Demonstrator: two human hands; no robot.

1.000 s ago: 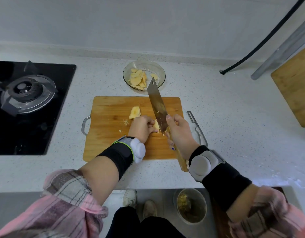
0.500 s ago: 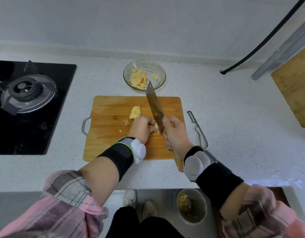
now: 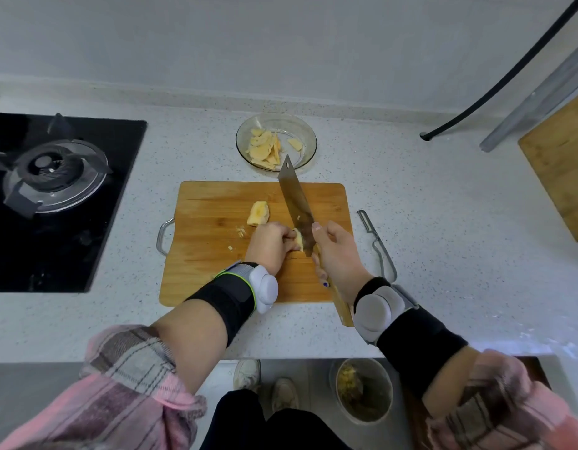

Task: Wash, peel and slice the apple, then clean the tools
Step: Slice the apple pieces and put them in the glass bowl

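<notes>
On the speckled counter [image 3: 411, 222] a wooden cutting board [image 3: 216, 261] lies at the middle of the view, a metal handle at its 9 o'clock edge. The left hand [image 3: 269, 246] has its fingers curled over a peeled apple piece [image 3: 298, 241] near the board's centre, pinning it to the wood; only a pale sliver of that piece shows past the fingertips. The right hand [image 3: 338, 254] has its grip wrapped around the wooden handle of a cleaver [image 3: 295, 203], forefinger stretched along the side of the blade, and the blade runs from the hand toward 12 o'clock, its edge touching the apple piece just beside the left fingertips. A second peeled apple chunk [image 3: 258, 213] sits on the board at about 11 o'clock from the left hand, apart from it, with a few small crumbs near it. Beyond the board at 12 o'clock stands a glass bowl [image 3: 308, 138] holding apple slices [image 3: 265, 147]. A peeler [image 3: 377, 243] lies on the counter just beside the board's 3 o'clock edge. A black gas hob [image 3: 86, 222] fills the 9 o'clock side. Both wrists wear black bands with pale pods. On the floor at 6 o'clock is a bin [image 3: 362, 389] with scraps inside.
</notes>
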